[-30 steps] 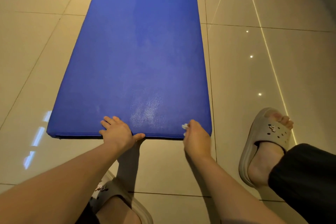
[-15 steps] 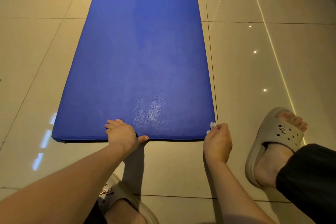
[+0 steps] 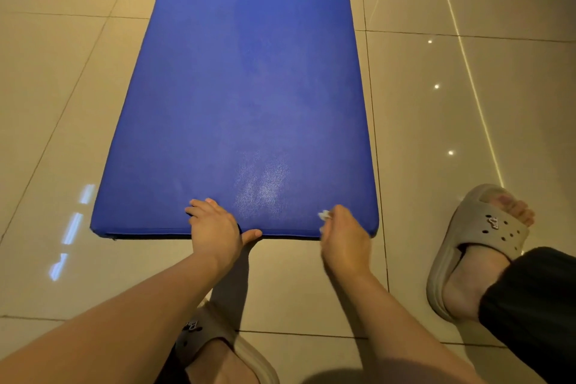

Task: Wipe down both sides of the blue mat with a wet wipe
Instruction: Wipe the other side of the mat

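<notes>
A long blue mat lies flat on the tiled floor and runs away from me. A pale damp sheen shows on it near its near end. My left hand rests on the mat's near edge, fingers on top and thumb along the front side. My right hand sits on the same edge near the right corner, fingers curled round a small white wet wipe, of which only a scrap shows at the fingertips.
Glossy beige floor tiles surround the mat and reflect ceiling lights. My right foot in a grey slipper stands right of the mat's corner. My left foot's slipper is below my left arm.
My right hand with the wipe slid right to the mat's corner, then came back left along the near edge. My left hand stayed where it was.
</notes>
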Demonstrator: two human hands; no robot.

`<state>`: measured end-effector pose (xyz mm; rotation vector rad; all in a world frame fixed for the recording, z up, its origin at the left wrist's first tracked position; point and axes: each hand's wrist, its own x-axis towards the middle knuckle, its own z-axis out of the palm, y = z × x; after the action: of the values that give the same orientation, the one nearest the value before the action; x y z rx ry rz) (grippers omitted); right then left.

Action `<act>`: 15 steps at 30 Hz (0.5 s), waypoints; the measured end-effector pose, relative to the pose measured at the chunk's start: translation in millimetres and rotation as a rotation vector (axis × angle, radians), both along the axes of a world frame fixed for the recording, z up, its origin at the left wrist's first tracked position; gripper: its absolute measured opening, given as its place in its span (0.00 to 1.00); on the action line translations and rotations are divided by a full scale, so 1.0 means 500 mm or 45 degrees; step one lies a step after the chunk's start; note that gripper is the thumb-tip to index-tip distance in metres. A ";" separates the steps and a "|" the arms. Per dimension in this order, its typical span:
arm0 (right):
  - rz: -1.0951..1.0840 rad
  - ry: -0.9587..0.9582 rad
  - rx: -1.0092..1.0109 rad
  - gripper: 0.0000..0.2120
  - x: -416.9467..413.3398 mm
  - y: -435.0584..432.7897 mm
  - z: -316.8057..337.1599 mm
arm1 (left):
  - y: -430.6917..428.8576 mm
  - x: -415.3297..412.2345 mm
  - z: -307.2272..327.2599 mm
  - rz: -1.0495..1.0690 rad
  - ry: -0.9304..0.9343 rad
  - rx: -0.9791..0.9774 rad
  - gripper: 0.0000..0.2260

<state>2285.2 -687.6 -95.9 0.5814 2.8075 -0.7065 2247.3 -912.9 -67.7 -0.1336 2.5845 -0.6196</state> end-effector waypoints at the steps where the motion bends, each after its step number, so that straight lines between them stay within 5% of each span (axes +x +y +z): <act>1: -0.095 0.021 0.031 0.04 0.008 0.032 0.000 | 0.002 0.000 -0.001 -0.003 0.000 -0.005 0.58; 7: -0.128 0.068 0.003 0.04 0.004 -0.061 0.007 | -0.007 0.001 0.002 0.009 0.013 0.050 0.59; 15: 0.444 0.090 -0.014 0.09 -0.039 -0.279 -0.005 | -0.079 0.019 -0.015 -0.080 0.071 0.290 0.52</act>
<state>2265.7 -827.4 -98.4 0.0591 2.8569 -0.6799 2256.7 -952.2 -75.4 0.0057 2.7003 -0.3436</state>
